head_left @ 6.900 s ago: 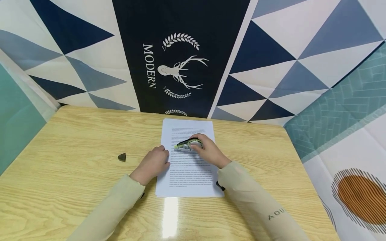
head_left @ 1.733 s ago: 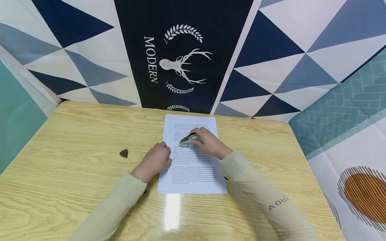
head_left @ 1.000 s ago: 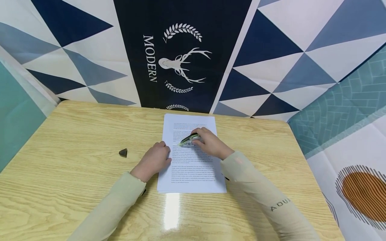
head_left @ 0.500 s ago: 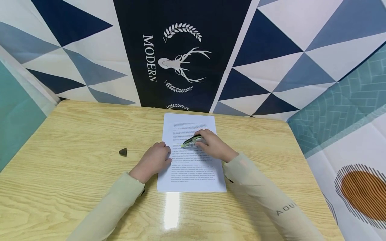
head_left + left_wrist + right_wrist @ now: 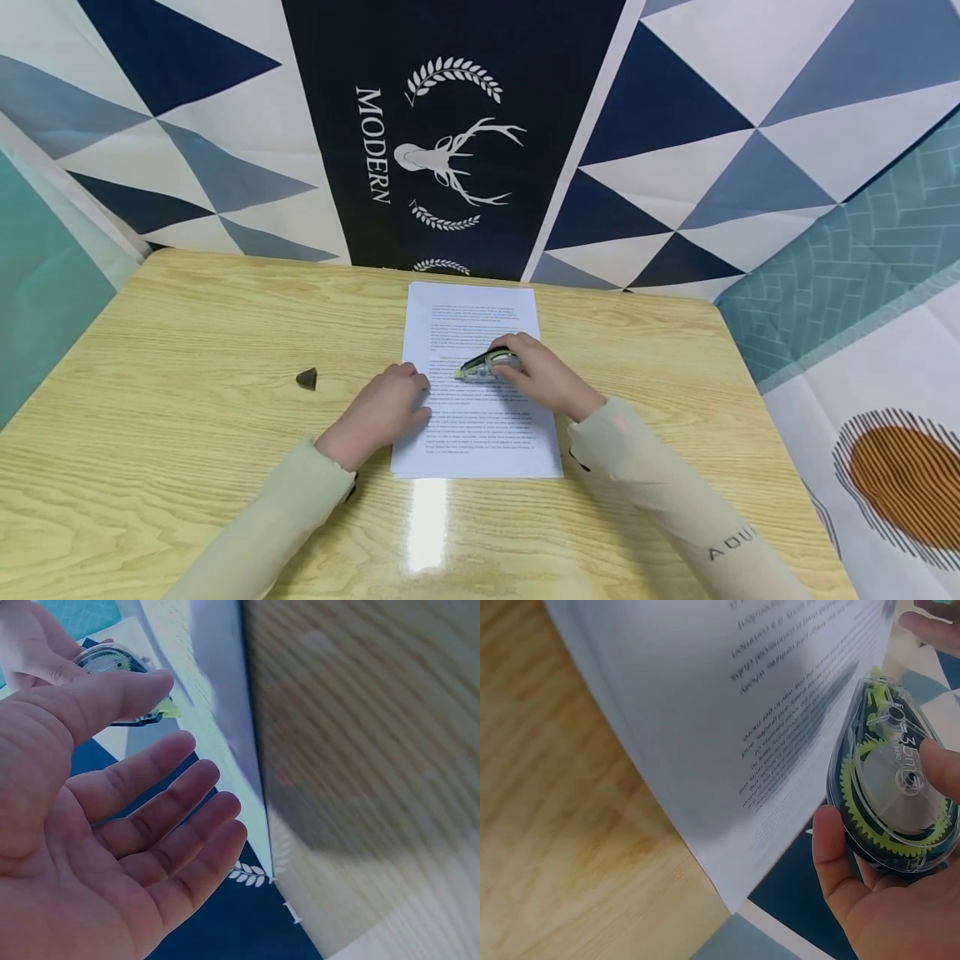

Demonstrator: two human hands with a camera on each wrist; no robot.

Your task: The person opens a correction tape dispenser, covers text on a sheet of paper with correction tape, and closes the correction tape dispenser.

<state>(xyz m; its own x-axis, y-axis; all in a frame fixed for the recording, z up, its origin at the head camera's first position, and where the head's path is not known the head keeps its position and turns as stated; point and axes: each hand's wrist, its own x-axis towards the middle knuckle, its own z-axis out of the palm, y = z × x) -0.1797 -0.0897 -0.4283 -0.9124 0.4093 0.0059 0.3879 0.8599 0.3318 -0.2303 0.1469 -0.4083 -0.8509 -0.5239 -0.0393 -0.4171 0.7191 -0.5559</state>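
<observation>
A correction tape dispenser (image 5: 489, 363) is gripped in my right hand (image 5: 546, 377), its tip angled left over the printed text. Its clear casing and green toothed wheel show in the right wrist view, where thumb and fingers hold the dispenser (image 5: 892, 780) from both sides. Whether the tip touches the sheet I cannot tell. White printed paper (image 5: 476, 462), a small stack, lies beneath. At the paper's left edge is my left hand (image 5: 381, 410); in the left wrist view the same left hand (image 5: 112, 847) has loosely bent, spread fingers and holds nothing.
A small dark wedge-shaped piece (image 5: 307, 379) lies on the wooden table (image 5: 225, 333), left of the left hand. Behind the table hangs a patterned cloth (image 5: 442, 167) with a deer head.
Over the last second my right hand has carried the correction tape dispenser slightly right and nearer me. My left hand has shifted a little nearer me along the paper's edge.
</observation>
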